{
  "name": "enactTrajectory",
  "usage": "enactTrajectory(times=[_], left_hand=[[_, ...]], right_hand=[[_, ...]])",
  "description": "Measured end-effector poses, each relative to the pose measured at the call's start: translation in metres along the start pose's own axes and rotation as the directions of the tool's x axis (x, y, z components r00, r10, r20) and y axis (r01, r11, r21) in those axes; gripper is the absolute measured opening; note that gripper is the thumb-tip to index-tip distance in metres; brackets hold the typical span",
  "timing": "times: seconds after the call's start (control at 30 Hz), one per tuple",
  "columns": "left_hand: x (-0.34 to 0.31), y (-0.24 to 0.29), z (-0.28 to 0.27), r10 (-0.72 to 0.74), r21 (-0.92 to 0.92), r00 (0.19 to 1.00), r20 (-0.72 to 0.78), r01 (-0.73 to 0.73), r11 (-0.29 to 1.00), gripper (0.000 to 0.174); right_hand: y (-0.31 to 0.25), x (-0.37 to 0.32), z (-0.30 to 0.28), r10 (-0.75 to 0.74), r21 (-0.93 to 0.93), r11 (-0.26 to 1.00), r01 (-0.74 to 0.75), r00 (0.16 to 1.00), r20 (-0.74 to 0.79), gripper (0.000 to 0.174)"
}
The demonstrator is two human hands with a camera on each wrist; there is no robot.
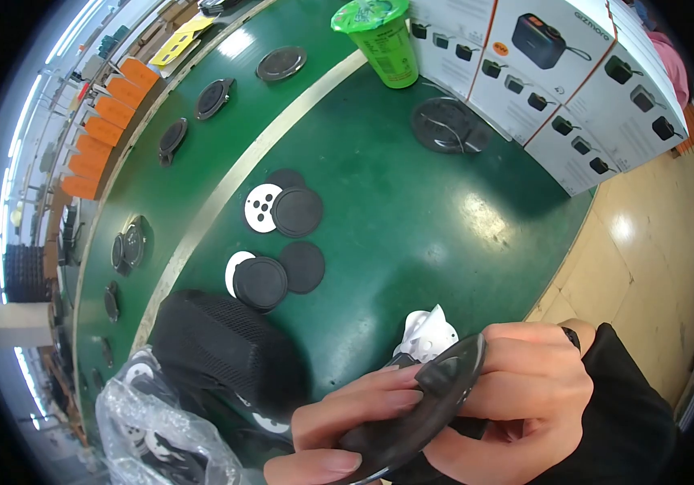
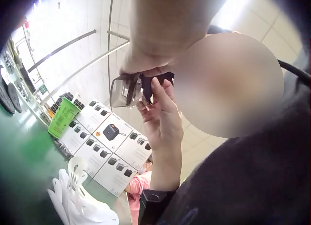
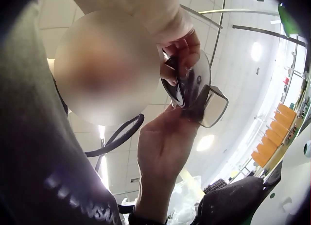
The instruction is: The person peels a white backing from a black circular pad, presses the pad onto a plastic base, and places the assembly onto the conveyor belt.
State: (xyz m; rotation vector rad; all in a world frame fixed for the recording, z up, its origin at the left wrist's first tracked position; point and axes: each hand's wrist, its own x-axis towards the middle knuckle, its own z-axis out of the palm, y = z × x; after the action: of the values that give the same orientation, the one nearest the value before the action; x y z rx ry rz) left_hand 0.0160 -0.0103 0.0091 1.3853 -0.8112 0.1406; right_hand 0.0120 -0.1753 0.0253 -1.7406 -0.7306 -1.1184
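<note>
Close to the body, both hands hold a glossy dark, see-through round plastic piece (image 1: 412,436) between them, tilted on edge. My left hand (image 1: 355,424) grips its left side with bent fingers. The right hand (image 1: 529,396) pinches the opposite rim, its fingers curled. In the right wrist view a squarish clear tab (image 3: 214,106) sticks out from the round piece. Something dark shows between the fingers at its inner face; I cannot tell what it is. Just beyond the hands lies a pile of white perforated pieces (image 1: 428,335), partly hidden by them.
Black round pads (image 1: 297,212) and a white holed disc (image 1: 262,208) lie mid-table. A black mesh-covered object (image 1: 218,347) and a clear plastic bag (image 1: 161,428) stand at left. Farther off are a green cup (image 1: 383,48), printed boxes (image 1: 517,65) and another dark plastic piece (image 1: 448,125).
</note>
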Motion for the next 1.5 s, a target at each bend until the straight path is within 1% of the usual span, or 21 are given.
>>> enactTrajectory(times=[0.17, 0.27, 0.33, 0.4, 0.47, 0.53, 0.57, 0.63, 0.67, 0.73, 0.77, 0.83, 0.93, 1.0, 1.07, 1.13, 1.17, 1.27, 1.33, 1.37, 1.5], left_hand=[[0.003, 0.002, 0.003, 0.016, 0.026, 1.0, 0.013, -0.016, 1.0, 0.043], [0.001, 0.001, -0.003, 0.042, -0.002, 0.996, 0.073, -0.042, 0.999, 0.041], [0.003, 0.002, -0.011, -0.027, -0.033, 0.981, 0.193, 0.034, 0.999, 0.036], [0.016, 0.011, -0.023, -0.171, -0.029, 0.911, 0.375, 0.196, 0.98, 0.028], [0.031, 0.021, -0.032, -0.296, 0.006, 0.787, 0.541, 0.348, 0.937, 0.029], [0.035, 0.025, -0.033, -0.344, 0.055, 0.713, 0.611, 0.396, 0.917, 0.032], [0.035, 0.025, -0.032, -0.34, 0.077, 0.718, 0.607, 0.373, 0.924, 0.032], [0.026, 0.024, -0.024, -0.284, 0.037, 0.823, 0.492, 0.306, 0.951, 0.032], [0.023, 0.022, -0.02, -0.263, 0.03, 0.857, 0.443, 0.279, 0.96, 0.032], [0.02, 0.02, -0.016, -0.256, 0.049, 0.885, 0.389, 0.258, 0.965, 0.032], [0.018, 0.019, -0.014, -0.257, 0.061, 0.892, 0.371, 0.253, 0.965, 0.032], [0.015, 0.018, -0.011, -0.258, 0.09, 0.905, 0.338, 0.242, 0.966, 0.032], [0.012, 0.021, -0.007, -0.286, 0.154, 0.913, 0.292, 0.25, 0.956, 0.035], [0.005, 0.026, 0.001, -0.318, 0.214, 0.919, 0.235, 0.27, 0.939, 0.037], [-0.002, 0.028, 0.006, -0.291, 0.259, 0.95, 0.114, 0.254, 0.932, 0.039], [-0.017, 0.015, 0.009, -0.153, 0.26, 0.985, -0.078, 0.169, 0.951, 0.04], [-0.017, -0.001, -0.005, -0.081, 0.186, 0.996, -0.044, 0.088, 0.979, 0.038], [-0.008, 0.0, 0.004, -0.068, 0.091, 0.993, -0.093, 0.076, 0.993, 0.034], [-0.01, 0.005, 0.007, -0.175, 0.044, 0.977, -0.124, 0.181, 0.982, 0.037], [-0.013, 0.008, 0.002, -0.234, 0.131, 0.967, -0.104, 0.246, 0.96, 0.041], [-0.015, 0.0, -0.002, -0.175, 0.157, 0.978, -0.114, 0.192, 0.969, 0.041]], right_hand=[[-0.001, 0.011, -0.006, -0.023, -0.05, 0.998, 0.027, 0.997, 0.074, 0.028], [-0.003, 0.011, 0.002, -0.027, -0.098, 0.995, 0.024, 0.999, -0.028, 0.028], [-0.008, 0.007, 0.005, 0.024, -0.101, 0.994, -0.031, 0.998, -0.066, 0.027], [-0.014, 0.004, 0.006, 0.093, -0.081, 0.992, -0.099, 0.993, -0.072, 0.024], [-0.015, 0.01, 0.014, 0.098, -0.091, 0.989, -0.114, 0.981, -0.165, 0.022], [-0.015, 0.016, 0.016, 0.074, -0.108, 0.989, -0.101, 0.97, -0.232, 0.02], [-0.015, 0.018, 0.016, 0.065, -0.113, 0.989, -0.094, 0.97, -0.233, 0.02], [-0.023, 0.03, 0.011, 0.261, -0.1, 0.954, -0.284, 0.946, -0.19, 0.02], [-0.034, 0.044, 0.006, 0.457, -0.094, 0.877, -0.472, 0.878, -0.143, 0.021], [-0.035, 0.037, 0.005, 0.477, -0.09, 0.868, -0.488, 0.871, -0.116, 0.022], [-0.024, 0.013, 0.009, 0.303, -0.087, 0.945, -0.317, 0.943, -0.137, 0.022], [-0.016, 0.002, 0.013, 0.089, -0.104, 0.989, -0.109, 0.98, -0.178, 0.022], [-0.01, 0.006, 0.015, 0.025, -0.136, 0.989, -0.051, 0.982, -0.189, 0.023], [-0.007, 0.001, 0.012, 0.011, -0.137, 0.99, -0.028, 0.992, -0.122, 0.024], [-0.002, 0.004, 0.005, -0.01, -0.152, 0.988, 0.007, 1.0, -0.022, 0.025], [-0.008, 0.011, 0.003, 0.122, -0.175, 0.978, -0.11, 0.991, 0.059, 0.025], [-0.017, 0.014, 0.006, 0.263, -0.192, 0.95, -0.245, 0.962, 0.078, 0.025], [-0.013, 0.012, 0.014, 0.285, -0.292, 0.924, -0.248, 0.954, 0.09, 0.029], [-0.012, 0.013, 0.016, 0.249, -0.38, 0.906, -0.185, 0.96, 0.128, 0.032], [-0.011, 0.012, 0.025, 0.227, -0.436, 0.88, -0.189, 0.973, 0.036, 0.034], [-0.019, 0.015, 0.016, 0.386, -0.461, 0.85, -0.255, 0.897, 0.215, 0.03]])
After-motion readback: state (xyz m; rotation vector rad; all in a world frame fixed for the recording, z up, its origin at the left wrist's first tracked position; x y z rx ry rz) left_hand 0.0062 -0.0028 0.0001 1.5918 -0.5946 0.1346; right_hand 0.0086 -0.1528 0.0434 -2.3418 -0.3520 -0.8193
